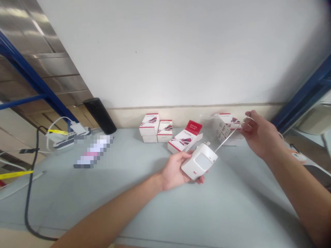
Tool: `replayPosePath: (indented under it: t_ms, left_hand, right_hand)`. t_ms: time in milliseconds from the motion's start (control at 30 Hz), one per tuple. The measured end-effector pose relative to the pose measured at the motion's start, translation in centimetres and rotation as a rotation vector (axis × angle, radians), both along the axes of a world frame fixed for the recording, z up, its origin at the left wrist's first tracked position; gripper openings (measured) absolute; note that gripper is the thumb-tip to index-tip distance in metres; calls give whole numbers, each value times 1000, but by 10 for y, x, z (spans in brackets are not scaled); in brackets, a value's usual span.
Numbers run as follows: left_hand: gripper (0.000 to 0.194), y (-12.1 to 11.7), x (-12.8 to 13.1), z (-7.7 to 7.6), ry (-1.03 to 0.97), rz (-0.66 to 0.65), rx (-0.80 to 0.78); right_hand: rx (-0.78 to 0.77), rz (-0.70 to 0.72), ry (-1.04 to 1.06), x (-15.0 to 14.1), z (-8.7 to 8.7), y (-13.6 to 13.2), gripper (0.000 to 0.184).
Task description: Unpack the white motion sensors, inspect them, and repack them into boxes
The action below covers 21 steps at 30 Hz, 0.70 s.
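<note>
A white motion sensor (200, 162), with a pale window on its face and a small red mark, lies in my left hand (174, 171), fingers and thumb closed round its lower body. From the sensor's upper right corner a thin, shiny metal antenna (227, 139) runs up to the right. My right hand (258, 136) pinches the far end of this antenna; the fingers partly cover it. Just behind the sensor lies a white and red box (182, 140) with its red flap up.
Several white and red boxes (149, 124) stand along the wall, one at the right (224, 131) beside clear plastic. At the left are a black cylinder (100, 115), a blurred-out flat object (94, 151), a power strip (72, 136) and a black cable (29, 196). Blue posts (38, 79) flank the grey table (144, 213).
</note>
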<state>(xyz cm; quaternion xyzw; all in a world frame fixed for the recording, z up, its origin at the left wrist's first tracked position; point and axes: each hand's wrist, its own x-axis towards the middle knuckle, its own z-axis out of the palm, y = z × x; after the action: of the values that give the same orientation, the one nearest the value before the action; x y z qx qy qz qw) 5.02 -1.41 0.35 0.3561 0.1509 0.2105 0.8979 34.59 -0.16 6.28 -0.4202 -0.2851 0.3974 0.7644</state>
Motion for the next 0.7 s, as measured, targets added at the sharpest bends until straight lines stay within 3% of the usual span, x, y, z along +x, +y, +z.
replayPosePath:
  t_ms: [700]
  left_hand:
    - [39,-2,-1,1,-1,13,13]
  right_hand:
    - [-2,21,-1,1,-5,3,33]
